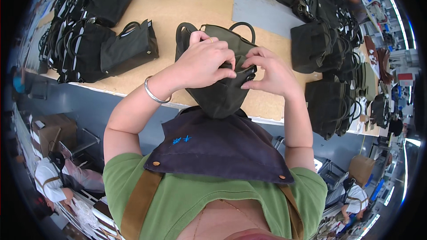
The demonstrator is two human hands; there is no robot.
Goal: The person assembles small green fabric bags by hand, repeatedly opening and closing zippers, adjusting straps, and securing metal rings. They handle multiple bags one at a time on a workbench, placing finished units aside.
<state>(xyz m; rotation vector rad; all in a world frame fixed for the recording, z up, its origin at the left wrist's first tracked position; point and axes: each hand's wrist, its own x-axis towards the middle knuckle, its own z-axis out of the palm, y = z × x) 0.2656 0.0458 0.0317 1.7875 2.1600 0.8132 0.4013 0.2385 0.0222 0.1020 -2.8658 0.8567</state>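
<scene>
Your left hand [205, 62] and right hand [272, 72] both pinch the upper edge of the olive bag [222, 91], which hangs over the near edge of the surface [178, 4], so if either grip loosens, the bag can slide off.

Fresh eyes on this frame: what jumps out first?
Dead centre, the left hand and right hand pinch the upper edge of a dark olive tote bag standing at the near edge of the wooden worktable. Next, the black bags: one pile at the table's left, another along its right side. A silver bangle circles the left wrist.
</scene>
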